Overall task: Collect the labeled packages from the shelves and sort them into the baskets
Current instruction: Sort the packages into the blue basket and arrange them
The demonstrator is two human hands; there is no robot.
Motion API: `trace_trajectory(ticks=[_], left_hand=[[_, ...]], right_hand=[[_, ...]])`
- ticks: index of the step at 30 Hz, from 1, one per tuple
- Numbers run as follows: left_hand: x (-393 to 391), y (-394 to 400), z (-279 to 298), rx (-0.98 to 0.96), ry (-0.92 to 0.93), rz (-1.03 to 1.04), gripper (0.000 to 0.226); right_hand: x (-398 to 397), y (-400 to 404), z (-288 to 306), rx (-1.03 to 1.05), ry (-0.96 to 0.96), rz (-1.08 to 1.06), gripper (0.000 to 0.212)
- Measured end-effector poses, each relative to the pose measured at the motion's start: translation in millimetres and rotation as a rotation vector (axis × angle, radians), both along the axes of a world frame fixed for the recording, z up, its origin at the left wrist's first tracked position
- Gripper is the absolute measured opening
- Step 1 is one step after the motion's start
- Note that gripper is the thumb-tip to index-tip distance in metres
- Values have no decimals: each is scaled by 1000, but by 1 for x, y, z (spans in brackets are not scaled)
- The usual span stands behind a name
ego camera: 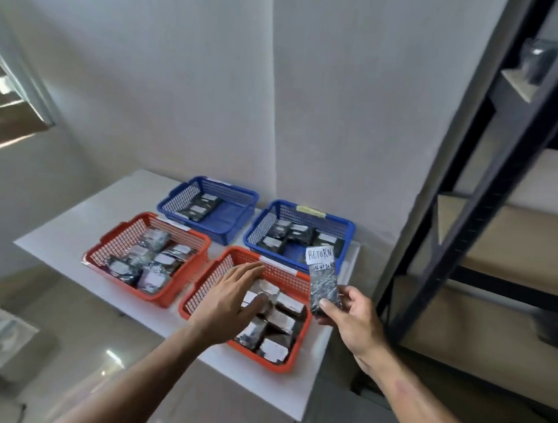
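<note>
Here, the right hand [349,313] pinches a black package [324,289] labeled "RETURN" just beside the near orange basket [286,363] on the desk [77,227]; the left hand [232,303], fingers straight, hovers over that basket.

Table: a white rectangular tabletop [67,226] bore four plastic mesh baskets.
Far row: two blue baskets [235,192] [347,225], each holding a few dark labeled packages.
Near row: two orange baskets [197,238] [292,357], both fuller.
Left hand [233,298]: fingers straight, over the near right orange basket.
Right hand [353,315]: pinched a black package with a white "RETURN" label [323,282].
Right side: dark metal shelving [476,181].
</note>
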State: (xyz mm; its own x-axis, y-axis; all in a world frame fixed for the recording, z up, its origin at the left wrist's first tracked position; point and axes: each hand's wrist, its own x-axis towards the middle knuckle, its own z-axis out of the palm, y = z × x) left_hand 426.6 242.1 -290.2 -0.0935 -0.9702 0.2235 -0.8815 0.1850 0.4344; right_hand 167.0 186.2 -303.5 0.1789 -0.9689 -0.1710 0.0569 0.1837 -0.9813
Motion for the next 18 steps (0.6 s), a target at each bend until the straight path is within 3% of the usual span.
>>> trace_trajectory(ticks=[8,14,18], left_hand=[[142,-11,16,39,1,99,59],[226,-56,-2,108,-84,18,65],[282,-101,-13,162,-45,10,64]], right_hand=[[137,-46,6,63,74,65,74],[243,-98,-8,128,149,111,34],[307,-146,-18,130,247,85,22]])
